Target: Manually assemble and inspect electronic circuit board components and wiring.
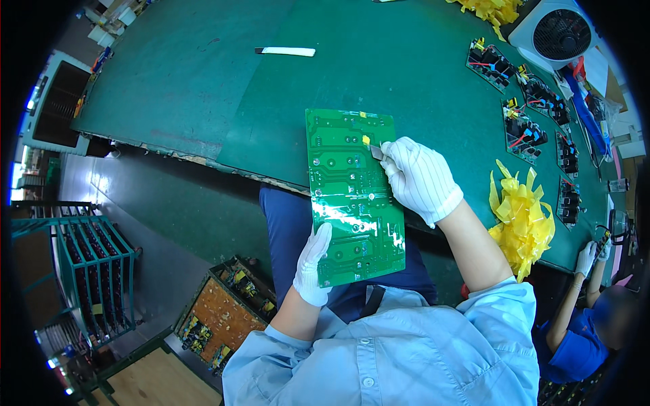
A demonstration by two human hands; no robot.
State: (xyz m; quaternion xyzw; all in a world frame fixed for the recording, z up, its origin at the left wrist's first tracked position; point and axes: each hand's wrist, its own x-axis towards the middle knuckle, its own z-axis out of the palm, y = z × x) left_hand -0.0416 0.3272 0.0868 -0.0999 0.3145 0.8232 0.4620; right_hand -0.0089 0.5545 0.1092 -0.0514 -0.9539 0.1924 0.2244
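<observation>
Left hand: white-gloved, is gripping the green circuit board at its left near edge, thumb lying over the face.
Right hand: also gloved, is pinching a small grey metal tool, its kind too small to tell, just beside a yellow tape piece.
Board's place: it is sitting tilted above the lap, overlapping the near edge of the tabletop; glare is hiding part of its face.
Tool slip: if the tip is skidding off the tape, it could be scratching tracks or solder points.
One-sided grip: with only the left hand visibly supporting, hard pressing at the far end could be twisting the board loose.
Yellow strips: are heaping right of the right forearm, where a sleeve could be dragging them.
Far right: assembled boards are standing in loose rows.
Far left: a white-handled tool is lying alone.
</observation>
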